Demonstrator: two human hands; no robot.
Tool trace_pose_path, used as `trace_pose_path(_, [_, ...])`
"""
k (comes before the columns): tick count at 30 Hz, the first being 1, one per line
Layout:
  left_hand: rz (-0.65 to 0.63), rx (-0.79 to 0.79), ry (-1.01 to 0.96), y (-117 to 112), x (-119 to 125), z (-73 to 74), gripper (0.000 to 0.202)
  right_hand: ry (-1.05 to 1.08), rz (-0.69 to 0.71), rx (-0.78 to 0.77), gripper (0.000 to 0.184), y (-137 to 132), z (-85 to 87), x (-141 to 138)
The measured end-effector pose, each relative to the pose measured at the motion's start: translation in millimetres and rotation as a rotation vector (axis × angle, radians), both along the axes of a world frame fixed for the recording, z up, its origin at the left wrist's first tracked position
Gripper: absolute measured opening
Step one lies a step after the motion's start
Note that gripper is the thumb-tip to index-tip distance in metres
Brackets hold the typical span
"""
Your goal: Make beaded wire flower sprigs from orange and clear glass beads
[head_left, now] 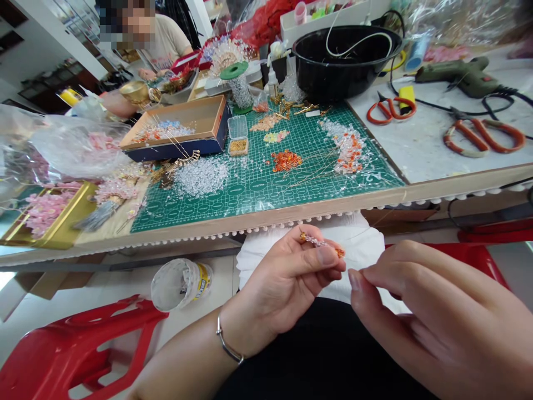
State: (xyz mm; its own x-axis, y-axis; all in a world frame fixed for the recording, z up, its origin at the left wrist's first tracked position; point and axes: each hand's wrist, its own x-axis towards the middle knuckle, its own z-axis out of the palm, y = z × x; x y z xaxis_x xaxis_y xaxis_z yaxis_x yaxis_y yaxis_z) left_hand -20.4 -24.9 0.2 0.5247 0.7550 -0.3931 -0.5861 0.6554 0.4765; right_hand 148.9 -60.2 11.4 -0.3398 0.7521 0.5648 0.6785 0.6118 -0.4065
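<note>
My left hand (283, 278) holds a short beaded wire sprig (320, 244) between thumb and forefinger, its pale beads ending in orange ones at the tip. My right hand (425, 316) sits just to the right, with thumb and fingertips pinched together close to the sprig's orange end. Any wire between those fingertips is too fine to make out. A silver bangle (228, 344) circles my left wrist. Both hands are held over my lap, below the table's edge.
A green cutting mat (266, 189) carries loose clear beads, orange beads and beaded sprigs. Behind it are a cardboard box (175, 125), a black bowl (341, 61), orange-handled scissors (391, 110) and a glue gun (458, 76). A co-worker (166, 44) sits opposite. A red stool (79, 350) stands lower left.
</note>
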Motion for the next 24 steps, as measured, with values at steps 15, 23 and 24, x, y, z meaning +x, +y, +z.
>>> trace_pose_path(15, [0.089, 0.142, 0.129, -4.4, -1.7, 9.4, 0.024, 0.138, 0.008, -0.121, 0.017, 5.2, 4.1, -1.5])
trace_pose_path(23, [0.078, 0.135, 0.122, -3.1, -1.7, 7.1, 0.015, 0.373, -0.050, -0.344, 0.017, 6.4, -3.9, 5.2])
trace_pose_path(24, [0.080, 0.135, 0.127, -3.2, -1.3, 7.4, 0.015, 0.406, -0.051, -0.384, 0.018, 7.4, -4.4, 5.6])
